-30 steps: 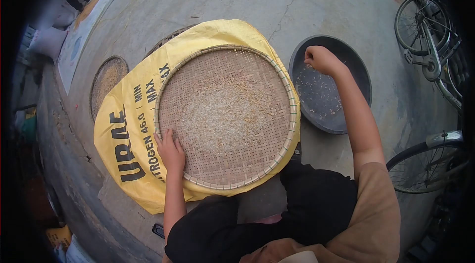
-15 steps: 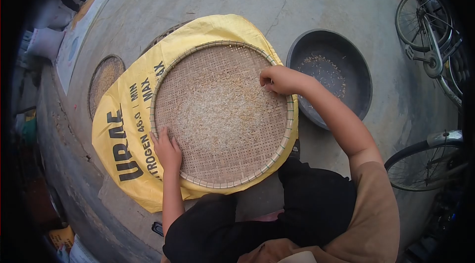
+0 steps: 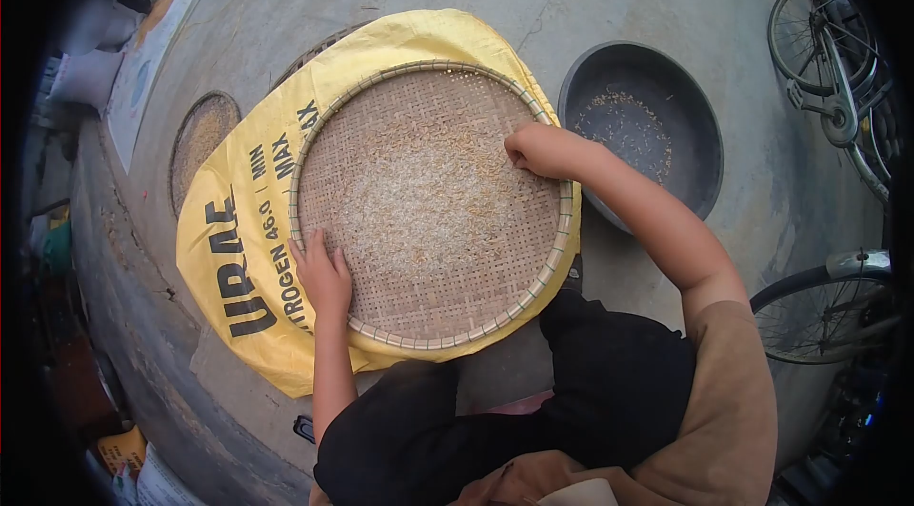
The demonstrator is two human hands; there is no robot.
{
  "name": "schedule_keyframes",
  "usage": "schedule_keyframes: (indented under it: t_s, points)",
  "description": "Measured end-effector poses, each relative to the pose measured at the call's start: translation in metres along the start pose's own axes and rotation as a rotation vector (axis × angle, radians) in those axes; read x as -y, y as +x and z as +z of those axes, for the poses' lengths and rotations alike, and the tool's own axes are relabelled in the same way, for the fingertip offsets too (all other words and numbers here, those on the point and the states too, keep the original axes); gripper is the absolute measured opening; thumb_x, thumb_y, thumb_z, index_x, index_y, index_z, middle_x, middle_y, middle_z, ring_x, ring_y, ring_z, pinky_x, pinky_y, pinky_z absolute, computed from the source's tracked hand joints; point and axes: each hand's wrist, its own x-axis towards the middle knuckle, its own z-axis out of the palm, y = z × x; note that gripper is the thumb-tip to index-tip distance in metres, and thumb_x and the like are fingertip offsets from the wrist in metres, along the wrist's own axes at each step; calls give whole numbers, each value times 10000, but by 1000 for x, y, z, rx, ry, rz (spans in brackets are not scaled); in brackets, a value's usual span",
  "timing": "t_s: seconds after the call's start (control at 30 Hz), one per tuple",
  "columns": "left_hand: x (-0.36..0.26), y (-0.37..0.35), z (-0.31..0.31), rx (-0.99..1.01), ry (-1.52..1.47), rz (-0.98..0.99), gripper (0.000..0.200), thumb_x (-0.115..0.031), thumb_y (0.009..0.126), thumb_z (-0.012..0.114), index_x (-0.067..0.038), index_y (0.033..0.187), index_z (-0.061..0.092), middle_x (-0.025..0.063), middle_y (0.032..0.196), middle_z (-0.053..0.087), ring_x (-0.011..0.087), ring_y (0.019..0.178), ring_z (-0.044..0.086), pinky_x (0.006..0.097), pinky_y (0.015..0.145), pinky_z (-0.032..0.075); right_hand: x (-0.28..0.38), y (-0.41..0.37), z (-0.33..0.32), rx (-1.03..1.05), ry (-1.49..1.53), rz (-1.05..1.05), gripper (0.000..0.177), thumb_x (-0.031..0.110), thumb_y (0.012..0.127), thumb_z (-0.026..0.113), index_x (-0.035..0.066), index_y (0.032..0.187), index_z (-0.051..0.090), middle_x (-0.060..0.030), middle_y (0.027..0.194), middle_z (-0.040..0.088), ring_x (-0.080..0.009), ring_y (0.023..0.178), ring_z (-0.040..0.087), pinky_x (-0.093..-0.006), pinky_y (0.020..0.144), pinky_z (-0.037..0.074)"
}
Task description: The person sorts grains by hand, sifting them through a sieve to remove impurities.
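Observation:
A round woven bamboo tray point(image 3: 447, 311) lies on a yellow sack point(image 3: 214, 268) in front of my knees. Pale grain point(image 3: 409, 206), with browner bits toward its right side, is spread over the weave. My left hand point(image 3: 326, 282) rests on the tray's lower left rim, fingers spread and reaching inside it. Over the right part of the tray, my right hand point(image 3: 541, 150) is closed, its fingertips pinched down at the edge of the grain. Whatever is between those fingertips is hidden.
A dark round basin point(image 3: 700, 139) with scattered grains stands right of the tray. At the left is a smaller basket point(image 3: 205, 139) of grain. A bicycle point(image 3: 838, 116) and another wheel point(image 3: 824, 311) are at the right. A filled sack point(image 3: 88, 79) and a person's dark-clothed legs show upper left.
The view has shifted slightly, so the tray and basin appear a little higher. My right hand remains pinched near the same spot, its fingers more tucked under. My left hand keeps its place on the rim.

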Motion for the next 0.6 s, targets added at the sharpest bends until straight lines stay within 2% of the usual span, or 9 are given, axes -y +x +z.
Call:
schedule_keyframes:
  t_s: [0.1,0.2,0.37,0.6]
  points:
    - [-1,0,-2,10,17,5,460,-172,855,555,-33,1279,446,147,1308,487,443,1328,217,512,1020,287,-1,0,2,16,-4,3,76,62,783,576,21,837,608,-138,894,579,-296,850,587,-375,743,470]
    - [-2,1,-3,30,22,-17,474,-189,854,559,-29,1284,438,145,1315,482,440,1331,211,516,1020,285,3,-3,4,-53,-60,-44,91,26,772,544,20,826,616,-157,880,608,-318,871,600,-384,754,476]
    - [-2,0,-3,31,22,-15,478,-194,853,561,-27,1284,438,143,1315,482,439,1334,207,519,1021,283,5,-6,3,-53,-78,-43,122,42,795,519,23,880,606,-161,956,589,-313,925,586,-379,802,471]
    - [-2,0,-2,23,7,-11,480,-190,844,565,-27,1279,444,143,1315,482,441,1334,205,516,1021,283,8,-6,-1,-34,-91,0,112,64,819,519,26,903,581,-160,953,584,-317,921,581,-384,796,466]
